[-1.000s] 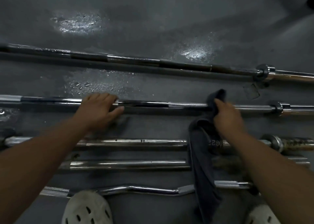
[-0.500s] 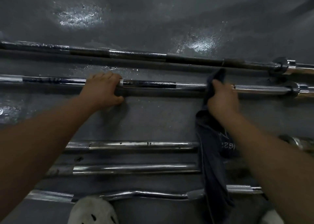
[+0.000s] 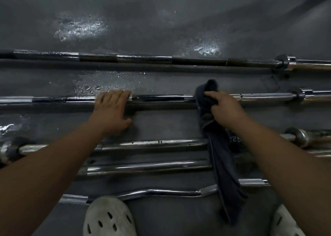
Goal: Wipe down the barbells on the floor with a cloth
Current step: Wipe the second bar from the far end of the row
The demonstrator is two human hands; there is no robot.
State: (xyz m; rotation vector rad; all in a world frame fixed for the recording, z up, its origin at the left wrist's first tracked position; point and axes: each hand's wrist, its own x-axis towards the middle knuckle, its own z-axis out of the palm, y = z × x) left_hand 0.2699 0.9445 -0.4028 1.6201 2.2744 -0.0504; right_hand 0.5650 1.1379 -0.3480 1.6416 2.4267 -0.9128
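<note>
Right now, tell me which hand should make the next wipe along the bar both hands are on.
Right. The right hand grips the cloth against that bar; the left hand rests on it, bare, better suited to steadying.

We recorded a dark grey floor point(image 3: 161, 12), finely pebbled and matte over most of its area. Lighting was dim overall — brightness came only as reflections. We logged an upper-left glare patch point(image 3: 80, 25), an upper-right glare patch point(image 3: 206, 47) and a middle glare patch point(image 3: 107, 84), all speckled white. A smaller glint point(image 3: 7, 127) lay at the left edge. A paler band point(image 3: 318, 8) crossed the top right corner; we could not tell what it was.
</note>
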